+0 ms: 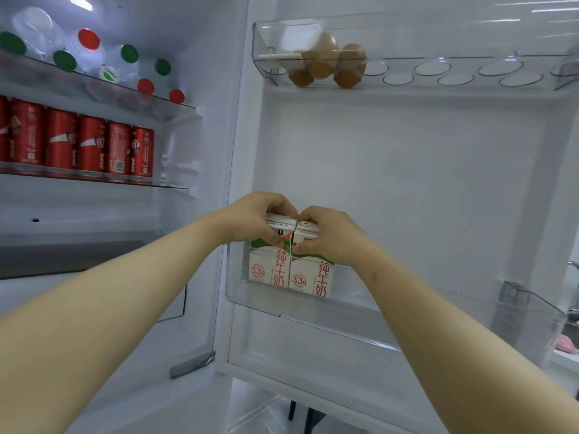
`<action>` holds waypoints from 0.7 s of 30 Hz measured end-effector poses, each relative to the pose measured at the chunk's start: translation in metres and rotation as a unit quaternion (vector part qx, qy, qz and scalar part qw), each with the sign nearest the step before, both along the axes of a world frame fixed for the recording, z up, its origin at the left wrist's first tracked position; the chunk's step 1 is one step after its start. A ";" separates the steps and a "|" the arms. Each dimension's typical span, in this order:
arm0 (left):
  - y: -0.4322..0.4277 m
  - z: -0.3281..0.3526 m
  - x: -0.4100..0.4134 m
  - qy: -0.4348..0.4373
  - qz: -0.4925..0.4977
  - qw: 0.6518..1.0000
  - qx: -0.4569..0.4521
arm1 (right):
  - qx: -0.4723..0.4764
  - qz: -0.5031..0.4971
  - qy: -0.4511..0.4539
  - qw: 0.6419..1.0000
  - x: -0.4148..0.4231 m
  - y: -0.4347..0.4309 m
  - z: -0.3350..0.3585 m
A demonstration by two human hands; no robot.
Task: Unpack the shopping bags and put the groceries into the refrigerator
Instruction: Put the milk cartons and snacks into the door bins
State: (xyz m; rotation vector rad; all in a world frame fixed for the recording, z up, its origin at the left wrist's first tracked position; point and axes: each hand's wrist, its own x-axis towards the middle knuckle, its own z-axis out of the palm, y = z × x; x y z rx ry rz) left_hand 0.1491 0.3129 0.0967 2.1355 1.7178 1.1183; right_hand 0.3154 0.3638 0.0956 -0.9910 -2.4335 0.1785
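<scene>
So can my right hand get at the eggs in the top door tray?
Probably, once freed: the right hand grips a milk carton in the lower door bin, and nothing stands between it and the eggs above.

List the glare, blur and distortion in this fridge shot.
Head view: the lamp blows out white at top left; the bottles beneath it are soft and hazy; streaky reflections cross the door's egg tray; print on the milk cartons is sharp; the wide-angle lens stretches the forearms toward the bottom corners.
</scene>
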 end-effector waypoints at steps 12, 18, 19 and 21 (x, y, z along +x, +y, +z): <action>0.011 -0.010 0.005 0.048 0.018 0.999 -0.005 | 0.029 -0.044 -0.038 0.998 0.003 0.015 -0.006; 0.012 -0.008 0.003 0.080 0.035 0.996 -0.008 | 0.029 -0.044 -0.063 0.997 0.000 0.015 -0.007; 0.012 -0.006 0.003 0.087 0.034 0.996 -0.013 | 0.028 -0.049 -0.067 0.996 -0.001 0.014 -0.007; 0.014 -0.003 0.003 0.107 0.037 0.993 -0.022 | 0.024 -0.054 -0.075 0.995 -0.001 0.013 -0.008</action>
